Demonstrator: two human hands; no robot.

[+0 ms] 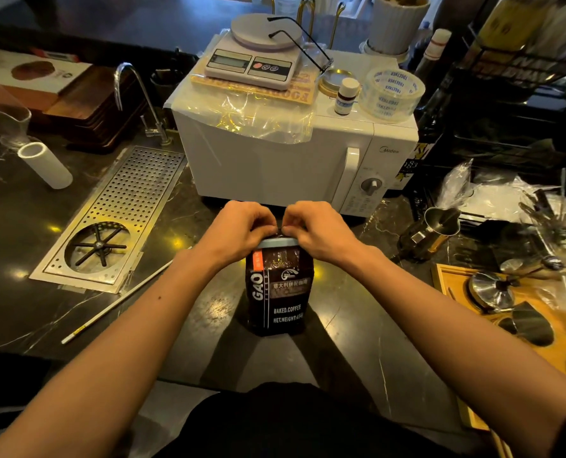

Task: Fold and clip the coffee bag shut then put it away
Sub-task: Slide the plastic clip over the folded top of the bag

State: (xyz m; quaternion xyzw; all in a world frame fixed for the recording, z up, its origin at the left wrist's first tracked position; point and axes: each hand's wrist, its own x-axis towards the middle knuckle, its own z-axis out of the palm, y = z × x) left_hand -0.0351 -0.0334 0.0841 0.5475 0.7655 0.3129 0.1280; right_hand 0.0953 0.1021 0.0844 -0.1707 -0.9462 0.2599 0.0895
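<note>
The coffee bag (279, 292) stands upright on the dark marble counter (37, 292), directly in front of the white microwave (275, 163), its long axis vertical and its printed face turned toward the person. Across its top lies a grey-blue clip (279, 242), running left to right along the folded edge. The left hand (242, 231) and right hand (318, 231) meet over that top edge, both curled nearly closed, fingertips pinching the fold and the clip from either side; this grip seems meant to keep the fold flat while the clip is pressed home, and standing the bag on its base keeps the beans settled below. Whether the clip has fully snapped shut is hidden by the fingers. To the left lies a perforated steel drain tray (116, 219); to the right stands a metal milk jug (436, 229).
</note>
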